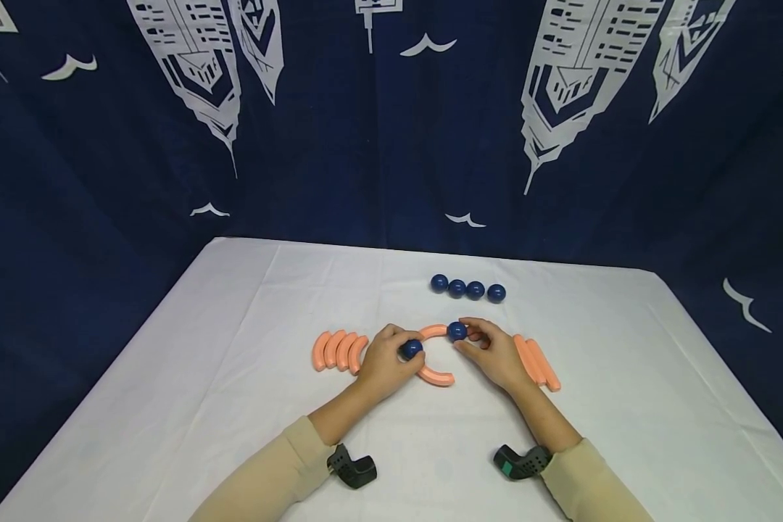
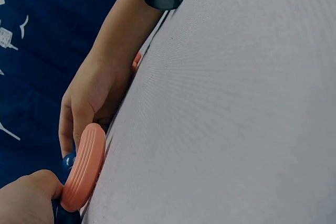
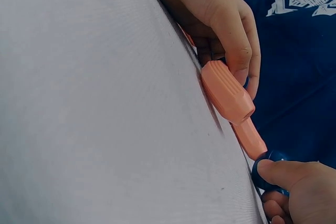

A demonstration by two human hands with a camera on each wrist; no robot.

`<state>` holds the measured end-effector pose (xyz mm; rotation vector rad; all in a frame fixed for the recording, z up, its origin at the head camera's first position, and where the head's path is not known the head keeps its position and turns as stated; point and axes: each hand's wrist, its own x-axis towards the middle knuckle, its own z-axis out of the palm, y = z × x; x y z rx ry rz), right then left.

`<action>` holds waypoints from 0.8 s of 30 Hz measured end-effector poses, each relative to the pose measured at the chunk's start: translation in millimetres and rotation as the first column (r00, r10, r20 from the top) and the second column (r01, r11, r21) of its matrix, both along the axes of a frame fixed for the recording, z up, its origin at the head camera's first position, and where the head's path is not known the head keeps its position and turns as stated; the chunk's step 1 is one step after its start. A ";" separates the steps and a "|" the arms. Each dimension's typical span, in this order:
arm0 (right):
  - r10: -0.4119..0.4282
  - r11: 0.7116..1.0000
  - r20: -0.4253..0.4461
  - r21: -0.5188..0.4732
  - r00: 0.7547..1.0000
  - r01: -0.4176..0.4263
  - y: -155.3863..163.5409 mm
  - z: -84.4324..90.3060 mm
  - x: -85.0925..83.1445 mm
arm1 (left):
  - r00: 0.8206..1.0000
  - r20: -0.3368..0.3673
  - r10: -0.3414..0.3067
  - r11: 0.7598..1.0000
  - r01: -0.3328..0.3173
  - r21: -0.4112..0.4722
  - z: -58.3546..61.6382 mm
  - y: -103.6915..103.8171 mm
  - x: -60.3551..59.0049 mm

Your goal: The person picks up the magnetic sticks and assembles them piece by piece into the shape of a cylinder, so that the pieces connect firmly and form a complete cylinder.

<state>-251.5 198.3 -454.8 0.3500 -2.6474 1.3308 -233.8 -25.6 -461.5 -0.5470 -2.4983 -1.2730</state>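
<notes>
My left hand [image 1: 398, 357] grips a dark blue ball [image 1: 412, 349] at the left end of an orange curved piece [image 1: 434, 330]. My right hand [image 1: 475, 338] pinches a second blue ball [image 1: 457, 331] at that piece's right end. Another orange curved piece [image 1: 436, 376] runs down from the left ball towards me. In the left wrist view an orange curved piece [image 2: 84, 169] stands edge-on beside my right hand [image 2: 94, 95]. The right wrist view shows the thick orange piece [image 3: 227, 93] under my left hand [image 3: 223, 14], and my right fingers on the blue ball [image 3: 269, 174].
Several blue balls [image 1: 467, 288] lie in a row behind the hands. Several curved orange pieces [image 1: 339, 351] are lined up at the left, and straight orange pieces [image 1: 537, 363] lie at the right. All rest on a white tablecloth [image 1: 202, 377], with a dark blue curtain [image 1: 378, 145] behind.
</notes>
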 end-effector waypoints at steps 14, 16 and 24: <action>0.043 0.999 0.083 0.010 0.996 -0.044 3.3 14.7 -7.6 | 0.999 0.034 -0.001 1.000 0.002 -0.009 1.3 0.5 0.1; 0.048 0.999 0.109 0.009 0.993 -0.050 4.8 18.2 -9.7 | 0.999 0.046 -0.003 1.000 0.003 -0.010 2.3 1.1 0.5; 0.064 0.996 0.179 0.057 0.982 -0.075 10.2 29.7 -17.6 | 0.995 0.097 0.002 1.000 -0.001 -0.018 3.6 0.9 2.1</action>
